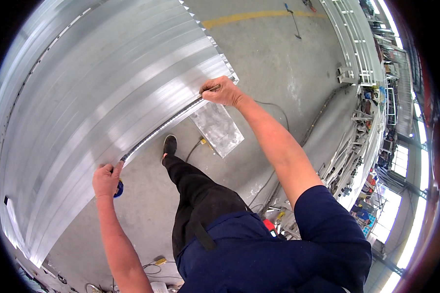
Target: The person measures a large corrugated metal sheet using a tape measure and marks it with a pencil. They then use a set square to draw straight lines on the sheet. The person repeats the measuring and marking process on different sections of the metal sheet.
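Observation:
A large ribbed silver metal panel (pixel 98 93) spans the left and top of the view. A narrow dark-and-silver strip (pixel 164 126) runs along its near edge, between my two hands. My left hand (pixel 107 180) is at the strip's lower left end, thumb and index finger against the panel edge. A round blue thing (pixel 118 189) shows under its curled fingers, mostly hidden; its kind is unclear. At the other end, near the panel's corner, my right hand (pixel 220 91) is closed around a short, thin brownish stick (pixel 213 88), fingers at the edge.
A grey metal plate-topped block (pixel 217 128) stands beside the panel edge, under my right arm. Cables (pixel 320 115) cross the concrete floor. White metal frames (pixel 354 44) and piled metal lengths (pixel 347 146) line the right side. My foot (pixel 169 145) is near the panel edge.

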{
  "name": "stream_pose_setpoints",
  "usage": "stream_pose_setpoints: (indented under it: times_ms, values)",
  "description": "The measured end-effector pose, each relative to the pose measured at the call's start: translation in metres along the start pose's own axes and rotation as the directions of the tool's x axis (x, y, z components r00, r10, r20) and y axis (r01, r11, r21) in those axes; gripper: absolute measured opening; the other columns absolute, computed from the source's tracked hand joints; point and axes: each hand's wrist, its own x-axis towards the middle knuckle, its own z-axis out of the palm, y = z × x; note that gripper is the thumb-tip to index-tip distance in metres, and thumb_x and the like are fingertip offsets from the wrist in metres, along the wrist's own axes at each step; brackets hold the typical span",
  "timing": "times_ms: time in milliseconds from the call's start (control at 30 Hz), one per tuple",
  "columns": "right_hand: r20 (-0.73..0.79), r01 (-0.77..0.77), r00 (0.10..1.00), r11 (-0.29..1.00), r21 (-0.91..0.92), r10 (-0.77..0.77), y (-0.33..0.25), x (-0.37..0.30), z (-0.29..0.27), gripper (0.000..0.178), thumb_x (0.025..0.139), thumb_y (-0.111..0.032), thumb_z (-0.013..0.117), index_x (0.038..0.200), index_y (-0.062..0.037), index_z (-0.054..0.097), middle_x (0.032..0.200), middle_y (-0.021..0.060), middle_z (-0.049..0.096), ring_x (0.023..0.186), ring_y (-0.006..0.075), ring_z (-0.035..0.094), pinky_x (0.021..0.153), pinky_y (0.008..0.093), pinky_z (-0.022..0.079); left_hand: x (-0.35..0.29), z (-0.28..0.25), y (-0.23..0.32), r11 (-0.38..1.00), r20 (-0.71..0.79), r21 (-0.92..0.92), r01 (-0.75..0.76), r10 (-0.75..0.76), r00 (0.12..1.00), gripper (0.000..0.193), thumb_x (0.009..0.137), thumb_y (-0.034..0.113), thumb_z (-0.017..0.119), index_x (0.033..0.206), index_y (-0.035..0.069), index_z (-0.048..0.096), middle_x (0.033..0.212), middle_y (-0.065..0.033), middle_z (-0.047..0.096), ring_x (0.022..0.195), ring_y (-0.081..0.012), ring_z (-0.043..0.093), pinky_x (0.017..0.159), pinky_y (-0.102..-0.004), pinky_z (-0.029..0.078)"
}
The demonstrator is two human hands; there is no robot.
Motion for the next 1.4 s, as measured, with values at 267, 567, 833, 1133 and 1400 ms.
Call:
stream_pose_setpoints:
  times_ms: [267, 567, 833, 1133, 1400]
  values:
    - [0.007, 0.031, 1.0, 0.999, -0.024, -0.031, -0.001, -0.001, 0.0, 0.02, 0.077, -0.014, 0.066, 0.091, -0.0003, 0.072, 0.079, 0.0056, 0.07, 0.072, 0.0099, 0.061, 0.07, 0.0258, 0.051, 0.0, -0.002, 0.005, 1.0, -0.01, -0.007, 0.001, -0.002, 1.0, 0.05, 0.081, 0.044, 0.072, 0.066, -0.002, 0.059, 0.074, -0.0154, 0.055, 0.063, -0.0333, 0.054, 0.06, -0.0418, 0.044]
    - [0.014, 0.026, 1.0, 1.0, -0.008, -0.026, 0.001, -0.001, 0.001, 0.021, 0.077, -0.014, 0.067, 0.091, 0.0002, 0.072, 0.079, 0.0058, 0.07, 0.072, 0.0093, 0.061, 0.069, 0.0252, 0.051, 0.001, -0.001, 0.003, 1.0, 0.011, 0.007, 0.03, -0.03, 0.999, 0.053, 0.081, 0.045, 0.072, 0.065, -0.003, 0.058, 0.073, -0.0149, 0.055, 0.062, -0.0311, 0.055, 0.06, -0.0405, 0.044]
    - [-0.013, 0.056, 0.998, 0.998, -0.031, -0.057, 0.002, -0.003, 0.003, 0.019, 0.077, -0.013, 0.066, 0.089, -0.0012, 0.073, 0.077, 0.0045, 0.069, 0.071, 0.0085, 0.06, 0.069, 0.0238, 0.051, 0.001, -0.004, 0.007, 0.998, 0.033, 0.026, 0.054, -0.055, 0.998, 0.052, 0.081, 0.051, 0.069, 0.066, 0.001, 0.062, 0.079, -0.012, 0.059, 0.069, -0.0313, 0.058, 0.064, -0.0408, 0.047]
    - [-0.069, 0.094, 0.994, 0.99, 0.107, -0.087, -0.003, -0.008, 0.025, 0.017, 0.081, -0.009, 0.062, 0.092, -0.0001, 0.071, 0.082, 0.0046, 0.07, 0.076, 0.0075, 0.062, 0.072, 0.0238, 0.052, 0.003, -0.003, 0.005, 0.998, 0.045, 0.051, 0.049, -0.051, 0.998, 0.05, 0.081, 0.05, 0.069, 0.067, 0.002, 0.064, 0.081, -0.0126, 0.06, 0.069, -0.032, 0.058, 0.064, -0.0413, 0.047]
    - [-0.066, 0.16, 0.985, 0.987, -0.011, -0.161, -0.005, -0.003, 0.033, 0.018, 0.074, -0.011, 0.066, 0.088, -0.0009, 0.071, 0.076, 0.0085, 0.07, 0.069, 0.0095, 0.061, 0.067, 0.0248, 0.051, 0.004, -0.002, 0.001, 0.998, 0.05, 0.045, 0.044, -0.046, 0.998, 0.051, 0.08, 0.05, 0.07, 0.066, 0.001, 0.063, 0.078, -0.0136, 0.059, 0.068, -0.0329, 0.057, 0.063, -0.0419, 0.047]
